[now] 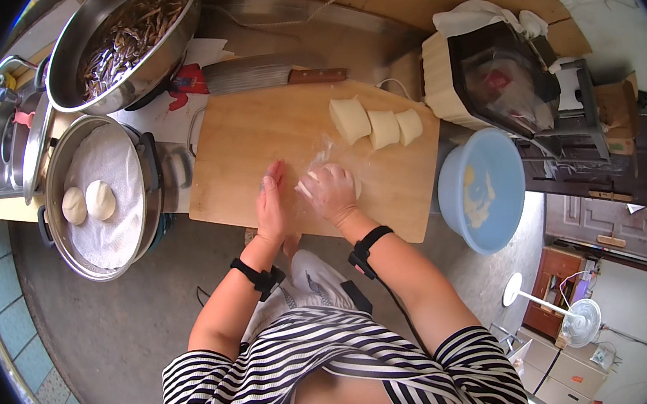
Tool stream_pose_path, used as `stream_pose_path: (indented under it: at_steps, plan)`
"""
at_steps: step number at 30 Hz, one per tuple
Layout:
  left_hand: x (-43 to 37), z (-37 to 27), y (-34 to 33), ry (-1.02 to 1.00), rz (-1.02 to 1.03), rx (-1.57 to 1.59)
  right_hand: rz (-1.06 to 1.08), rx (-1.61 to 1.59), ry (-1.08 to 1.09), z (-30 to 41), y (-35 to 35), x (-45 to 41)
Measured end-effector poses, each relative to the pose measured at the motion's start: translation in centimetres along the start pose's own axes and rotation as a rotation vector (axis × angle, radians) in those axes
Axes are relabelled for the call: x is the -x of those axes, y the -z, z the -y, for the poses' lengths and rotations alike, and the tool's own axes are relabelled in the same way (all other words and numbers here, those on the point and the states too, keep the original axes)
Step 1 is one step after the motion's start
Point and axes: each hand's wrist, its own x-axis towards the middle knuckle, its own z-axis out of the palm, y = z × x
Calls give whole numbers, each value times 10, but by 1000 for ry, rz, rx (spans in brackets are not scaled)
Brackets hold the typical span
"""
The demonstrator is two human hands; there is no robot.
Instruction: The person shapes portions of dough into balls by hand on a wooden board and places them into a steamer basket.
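My right hand [328,192] is cupped over a piece of dough [358,189] on a wooden board [245,133]; most of that dough is hidden under the palm and fingers. To its left, my left hand [272,201] stands on edge above the board, empty, with its palm turned towards the right hand. Flour [323,150] is smeared on the wood just beyond the fingers. Farther up and to the right sit three cut dough pieces, a large one [350,121], a middle one [384,129] and a small one [409,126].
A cleaver [278,76] lies along the board's far edge. At left, a steamer pot [141,239] holds two dough balls [100,200] on a white cloth [109,242]. Behind it stands a metal basin [174,52]. To the right is a blue plastic basin [505,183] with dough residue.
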Motion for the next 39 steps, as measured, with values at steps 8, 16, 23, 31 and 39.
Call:
stream_pose_path:
  at_steps: [8,16,23,31,39]
  plan:
    - [1,-2,11,39,-60,23,130,-866,-937,-33,19,-11]
    - [-3,7,11,32,-72,58,126,-218,14,-35,32,0]
    - [-5,7,8,25,-73,8,467,-76,-322,-37,9,-36]
    - [-6,12,11,8,-71,78,176,-226,-2,-59,27,-3]
    - [-6,11,6,5,-55,27,354,-67,-412,-45,-4,-24]
